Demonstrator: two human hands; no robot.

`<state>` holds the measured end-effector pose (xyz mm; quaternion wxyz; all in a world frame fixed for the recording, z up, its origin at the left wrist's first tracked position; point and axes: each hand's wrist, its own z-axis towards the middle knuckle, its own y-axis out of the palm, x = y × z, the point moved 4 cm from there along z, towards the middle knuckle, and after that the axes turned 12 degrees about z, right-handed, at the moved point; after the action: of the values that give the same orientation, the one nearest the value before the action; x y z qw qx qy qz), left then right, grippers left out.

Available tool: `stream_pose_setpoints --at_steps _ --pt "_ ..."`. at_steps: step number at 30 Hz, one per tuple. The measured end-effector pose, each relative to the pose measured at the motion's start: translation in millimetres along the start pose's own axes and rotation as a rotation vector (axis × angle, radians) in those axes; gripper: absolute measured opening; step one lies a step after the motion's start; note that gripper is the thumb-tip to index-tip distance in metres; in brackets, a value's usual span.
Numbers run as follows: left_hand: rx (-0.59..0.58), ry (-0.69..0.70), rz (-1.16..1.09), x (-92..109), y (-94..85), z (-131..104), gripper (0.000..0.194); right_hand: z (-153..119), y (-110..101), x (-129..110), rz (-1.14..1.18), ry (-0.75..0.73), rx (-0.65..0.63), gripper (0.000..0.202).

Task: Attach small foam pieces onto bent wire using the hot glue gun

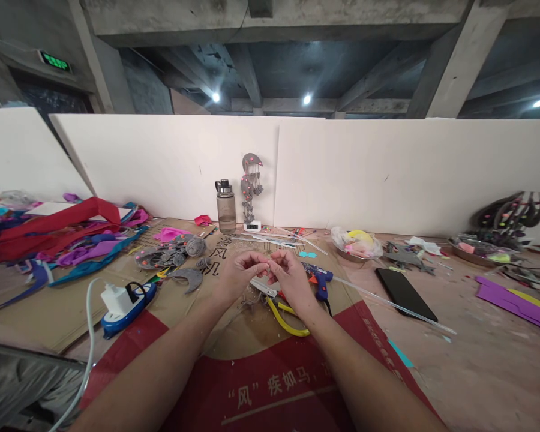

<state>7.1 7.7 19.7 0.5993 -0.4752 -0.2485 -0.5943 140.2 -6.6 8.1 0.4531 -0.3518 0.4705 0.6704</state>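
Note:
My left hand (242, 273) and my right hand (290, 275) meet fingertip to fingertip over the cardboard sheet (225, 333). Both pinch closed on something too small to make out. Just below them lie scissors with yellow handles (281, 321), partly hidden by my right hand. A blue glue gun (322, 282) rests to the right of that hand, a long clear glue stick (391, 305) reaching away from it. Left of my left hand are a grey felt crescent (186, 278) and a pile of grey felt pieces with pink dots (168, 255).
A blue power strip (128, 309) with a white plug and cable sits at left, near heaped coloured fabric (72, 234). Behind stand a water bottle (225, 207) and a hanging grey ornament (251, 183). A black phone (405, 294) and a bowl (355, 246) are at right.

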Motion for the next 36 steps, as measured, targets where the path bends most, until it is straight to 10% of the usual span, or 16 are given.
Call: stream_pose_setpoints --at_steps 14,36 --pt "-0.163 -0.043 -0.325 -4.6 6.3 1.6 0.024 -3.4 10.3 -1.3 0.192 0.171 -0.183 0.036" --pt "-0.062 0.174 0.442 12.8 -9.1 -4.5 0.024 -1.5 3.5 4.4 0.082 0.188 -0.148 0.031"
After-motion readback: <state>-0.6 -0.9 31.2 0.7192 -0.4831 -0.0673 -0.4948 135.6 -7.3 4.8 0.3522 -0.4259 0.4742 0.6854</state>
